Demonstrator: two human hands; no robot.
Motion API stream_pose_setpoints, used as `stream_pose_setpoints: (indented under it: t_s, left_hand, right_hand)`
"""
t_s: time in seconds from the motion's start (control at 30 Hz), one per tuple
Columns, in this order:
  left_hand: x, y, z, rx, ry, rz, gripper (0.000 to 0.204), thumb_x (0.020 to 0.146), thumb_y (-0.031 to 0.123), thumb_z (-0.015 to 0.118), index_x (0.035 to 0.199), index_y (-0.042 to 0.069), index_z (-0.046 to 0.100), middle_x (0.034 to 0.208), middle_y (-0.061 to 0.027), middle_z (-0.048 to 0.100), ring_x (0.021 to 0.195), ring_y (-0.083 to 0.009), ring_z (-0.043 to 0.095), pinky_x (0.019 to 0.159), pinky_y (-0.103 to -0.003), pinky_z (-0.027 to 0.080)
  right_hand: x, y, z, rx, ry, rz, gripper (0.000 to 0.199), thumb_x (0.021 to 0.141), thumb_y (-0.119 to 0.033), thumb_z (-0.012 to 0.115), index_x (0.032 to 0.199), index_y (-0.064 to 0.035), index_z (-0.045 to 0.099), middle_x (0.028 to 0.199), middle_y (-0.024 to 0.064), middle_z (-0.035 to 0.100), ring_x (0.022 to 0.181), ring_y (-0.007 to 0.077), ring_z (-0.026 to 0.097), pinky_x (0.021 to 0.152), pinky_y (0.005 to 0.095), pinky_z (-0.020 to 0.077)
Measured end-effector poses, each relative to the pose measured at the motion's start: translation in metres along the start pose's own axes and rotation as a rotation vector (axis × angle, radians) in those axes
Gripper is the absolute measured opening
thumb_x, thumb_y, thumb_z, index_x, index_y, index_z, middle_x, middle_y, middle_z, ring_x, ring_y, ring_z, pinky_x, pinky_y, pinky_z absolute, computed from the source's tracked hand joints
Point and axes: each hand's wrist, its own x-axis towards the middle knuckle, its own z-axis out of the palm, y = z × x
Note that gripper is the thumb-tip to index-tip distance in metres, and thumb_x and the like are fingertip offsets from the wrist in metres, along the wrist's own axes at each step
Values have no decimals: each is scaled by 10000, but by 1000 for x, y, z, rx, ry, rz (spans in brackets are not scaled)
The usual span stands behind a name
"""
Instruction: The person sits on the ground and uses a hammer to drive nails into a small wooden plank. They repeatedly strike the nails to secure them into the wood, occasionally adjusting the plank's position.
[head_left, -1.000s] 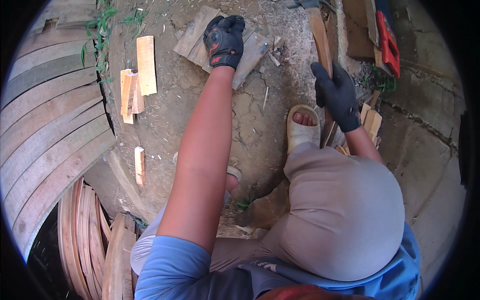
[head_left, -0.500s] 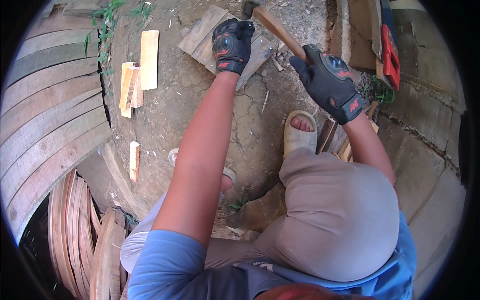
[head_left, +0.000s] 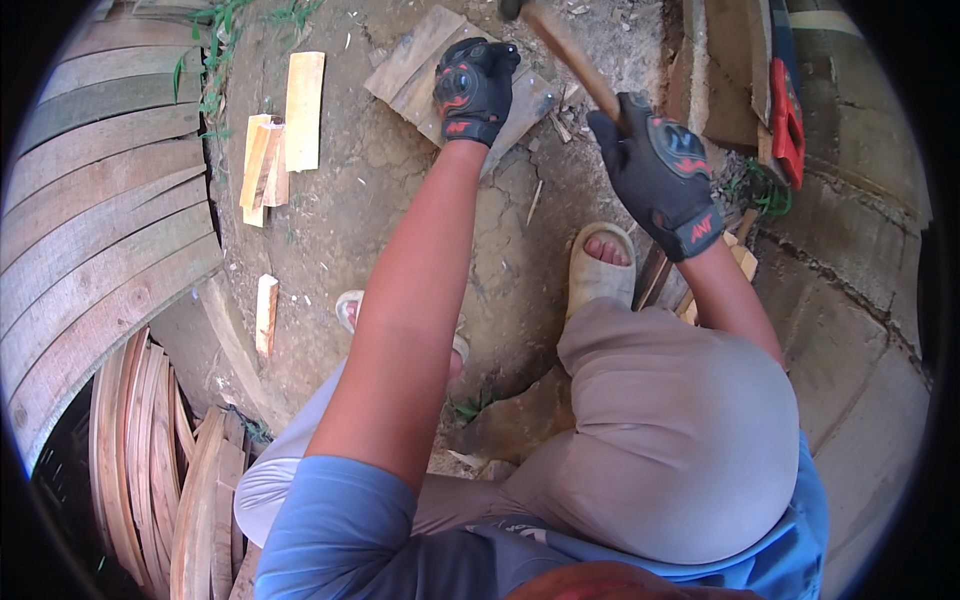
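My right hand [head_left: 660, 172], in a black glove with red marks, is wrapped round the wooden handle of a hammer [head_left: 572, 58]. The hammer's dark head is partly cut off by the upper edge of the picture. My left hand [head_left: 476, 92], gloved the same way, is closed above a wooden panel [head_left: 412, 72] of joined boards lying tilted on the ground. Whatever its fingers pinch is hidden from this angle. Small shiny spots show near the panel's right corner.
Pale wood offcuts [head_left: 304, 110] lie on the dirt at left, near a plank surface [head_left: 110, 200]. Stacked curved slats [head_left: 140, 450] stand at lower left. A red-handled saw [head_left: 788, 130] leans at upper right. My sandaled foot [head_left: 603, 265] is below the right hand.
The hammer's head has moved up toward the picture's upper edge, and my right hand has shifted slightly right. My left hand stays over the panel. The whole view has shifted a little.
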Motion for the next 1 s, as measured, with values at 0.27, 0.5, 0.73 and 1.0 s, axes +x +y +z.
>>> stream_pose_setpoints:
  t_s: [0.27,0.5,0.73,1.0]
  left_hand:
    - [4,-4,6,28,-79,21,169,900,279,766,987,168,861,1033,-122,797,1104,-358,696,982,-491,540]
    - [-4,-12,4,-24,46,42,173,897,298,788,1003,189,871,1035,-112,797,1092,-352,695,977,-479,540]
    - [0,-6,0,38,-84,38,185,885,302,787,998,185,874,1061,-58,821,1189,-316,670,1056,-473,516]
    - [-3,-19,-8,-107,-100,-11,223,947,191,698,1115,178,842,1288,-122,761,1305,-352,623,1116,-489,496]
  right_hand:
    - [-8,17,34,-54,-25,-17,296,1051,-364,656,998,-74,657,716,183,697,621,389,696,584,509,543]
    - [-5,-8,-8,83,178,13,299,1043,-370,667,1043,-71,662,743,185,714,648,409,711,598,541,554]
    - [-8,5,12,-29,-113,78,346,1069,-396,616,1030,-56,667,769,191,722,681,427,715,626,528,562]
    - [-10,4,23,-42,4,-2,306,1060,-370,638,1022,-67,660,776,205,715,673,400,719,615,526,553]
